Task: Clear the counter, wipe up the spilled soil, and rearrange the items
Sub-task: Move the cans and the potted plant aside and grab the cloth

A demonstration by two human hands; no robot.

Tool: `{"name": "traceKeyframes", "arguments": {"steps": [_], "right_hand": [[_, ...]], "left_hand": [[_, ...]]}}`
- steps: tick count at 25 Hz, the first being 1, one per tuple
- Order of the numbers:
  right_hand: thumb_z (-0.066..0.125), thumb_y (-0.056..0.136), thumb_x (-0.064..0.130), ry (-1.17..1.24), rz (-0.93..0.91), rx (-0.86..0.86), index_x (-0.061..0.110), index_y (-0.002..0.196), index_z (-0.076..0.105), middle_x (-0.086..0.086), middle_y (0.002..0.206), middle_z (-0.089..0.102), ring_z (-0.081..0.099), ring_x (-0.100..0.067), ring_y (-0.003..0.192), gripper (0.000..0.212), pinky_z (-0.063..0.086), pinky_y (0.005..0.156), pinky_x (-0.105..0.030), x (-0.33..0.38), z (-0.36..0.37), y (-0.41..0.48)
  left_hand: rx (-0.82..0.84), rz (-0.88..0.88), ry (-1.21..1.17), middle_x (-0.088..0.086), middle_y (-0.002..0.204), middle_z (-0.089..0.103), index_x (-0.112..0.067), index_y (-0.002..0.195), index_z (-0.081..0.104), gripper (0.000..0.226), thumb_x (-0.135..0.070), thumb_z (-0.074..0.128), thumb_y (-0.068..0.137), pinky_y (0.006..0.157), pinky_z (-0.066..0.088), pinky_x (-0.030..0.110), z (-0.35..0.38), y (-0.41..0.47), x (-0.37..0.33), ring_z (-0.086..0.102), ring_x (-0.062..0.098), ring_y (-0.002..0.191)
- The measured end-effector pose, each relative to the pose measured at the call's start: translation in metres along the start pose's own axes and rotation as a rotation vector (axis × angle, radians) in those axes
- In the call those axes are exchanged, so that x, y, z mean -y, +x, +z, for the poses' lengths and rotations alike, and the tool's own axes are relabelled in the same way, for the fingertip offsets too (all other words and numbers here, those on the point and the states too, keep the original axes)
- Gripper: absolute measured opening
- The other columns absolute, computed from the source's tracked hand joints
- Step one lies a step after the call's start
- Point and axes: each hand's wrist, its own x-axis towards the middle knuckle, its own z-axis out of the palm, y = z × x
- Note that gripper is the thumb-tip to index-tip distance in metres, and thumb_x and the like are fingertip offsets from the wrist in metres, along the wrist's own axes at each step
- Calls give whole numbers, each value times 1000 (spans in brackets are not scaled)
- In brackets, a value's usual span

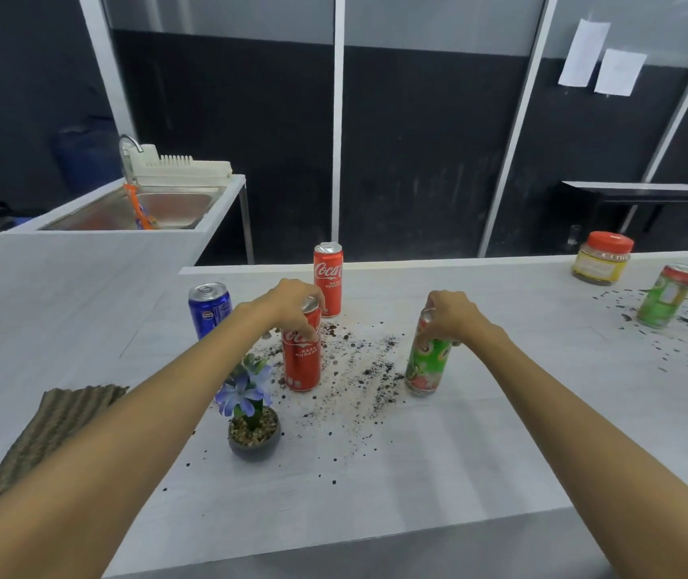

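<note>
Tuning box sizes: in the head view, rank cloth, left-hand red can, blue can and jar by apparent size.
1. cloth
2. red can under the left hand
3. blue can and jar: look alike; the jar is farther and an arm hides the blue can's base, so unranked.

Bare forearms, slender; left hand (292, 306), right hand (456, 317) bare too.

A dish rack (183, 167) sits beside the sink (175, 207); two seemingly blank papers (584, 52) hang.
</note>
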Motion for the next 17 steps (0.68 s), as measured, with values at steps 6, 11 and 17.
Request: {"name": "traceKeyframes", "arguments": {"steps": [6, 11, 17], "right_hand": [[78, 71, 22, 89, -195, -129, 5, 116, 55, -16, 116, 58, 60, -33, 104, 53, 56, 83, -44, 62, -53, -6], [79, 69, 23, 172, -440, -177, 8, 114, 55, -13, 116, 58, 58, -28, 102, 53, 55, 82, -39, 141, -70, -13], [80, 69, 23, 314, -694, -224, 10, 117, 54, -9, 118, 58, 55, -20, 98, 56, 50, 76, -31, 258, -66, -18]], "left_hand": [[-171, -49, -52, 10, 134, 45, -16, 121, 52, 49, -17, 71, 76, 96, 44, 39, -48, -28, 1, 42, 30, 125], [-391, -177, -163, 11, 132, 47, -14, 119, 52, 46, -12, 70, 76, 89, 47, 36, -113, -75, 37, 47, 30, 120], [-367, -401, -194, 4, 114, 51, -22, 101, 55, 38, -6, 73, 72, 78, 51, 37, -172, -134, 132, 51, 27, 103]]}}
